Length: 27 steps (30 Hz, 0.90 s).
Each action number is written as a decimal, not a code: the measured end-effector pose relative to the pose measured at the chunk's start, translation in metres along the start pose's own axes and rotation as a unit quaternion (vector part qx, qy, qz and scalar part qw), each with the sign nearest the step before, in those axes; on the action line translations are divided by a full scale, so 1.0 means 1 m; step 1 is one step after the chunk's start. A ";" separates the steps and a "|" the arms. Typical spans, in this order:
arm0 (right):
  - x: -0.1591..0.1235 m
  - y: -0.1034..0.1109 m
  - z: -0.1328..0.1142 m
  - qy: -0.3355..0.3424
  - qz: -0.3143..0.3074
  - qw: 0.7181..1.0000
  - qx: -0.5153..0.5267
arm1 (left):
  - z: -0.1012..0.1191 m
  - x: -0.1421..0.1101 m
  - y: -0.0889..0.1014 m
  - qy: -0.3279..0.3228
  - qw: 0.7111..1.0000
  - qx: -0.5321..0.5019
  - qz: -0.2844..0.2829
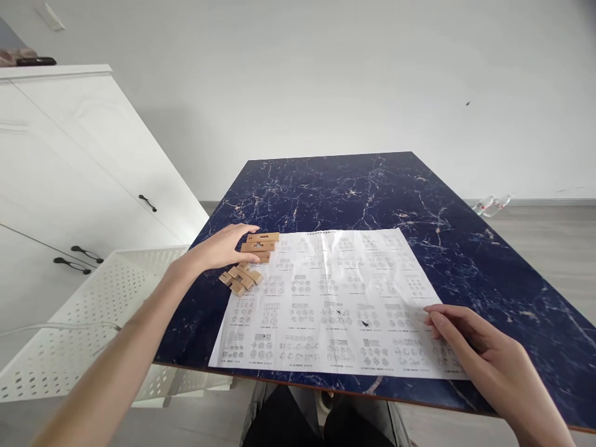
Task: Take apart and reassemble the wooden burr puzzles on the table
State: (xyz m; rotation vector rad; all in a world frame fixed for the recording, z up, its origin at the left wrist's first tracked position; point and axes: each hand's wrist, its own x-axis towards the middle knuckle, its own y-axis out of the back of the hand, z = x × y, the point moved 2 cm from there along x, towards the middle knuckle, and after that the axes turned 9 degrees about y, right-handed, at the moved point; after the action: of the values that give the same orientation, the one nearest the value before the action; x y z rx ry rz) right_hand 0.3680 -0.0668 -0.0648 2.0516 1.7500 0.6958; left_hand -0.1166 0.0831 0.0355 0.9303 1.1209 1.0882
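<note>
A stack of notched wooden puzzle pieces (258, 247) lies in a row at the upper left corner of a printed paper sheet (321, 279). My left hand (228, 245) reaches around their left ends, fingers at the far piece and thumb at the near one. Just below it, an interlocked group of wooden pieces (241, 278) rests partly on the sheet and partly on the table. My right hand (479, 344) lies at the sheet's right edge. Its fingers are loosely curled with thumb and forefinger close together, and nothing shows between them. Rows of small diagrams cover the sheet.
The dark blue marbled table (326, 186) reaches toward a pale wall. White cabinets (84, 155) with black handles stand at the left, above a perforated white shelf (93, 335). Clear bottles (492, 205) lie on the floor at the right. My legs (321, 419) are under the table's near edge.
</note>
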 end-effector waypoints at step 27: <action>0.001 -0.002 -0.010 0.016 0.009 1.000 -0.001 | 0.009 0.032 0.004 -0.063 0.995 0.063 -0.045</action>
State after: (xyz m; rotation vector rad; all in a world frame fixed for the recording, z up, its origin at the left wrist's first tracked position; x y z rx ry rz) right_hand 0.3604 -0.0661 -0.0574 2.0686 1.7501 0.7391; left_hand -0.1060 0.1145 0.0343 1.0233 1.1257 0.8801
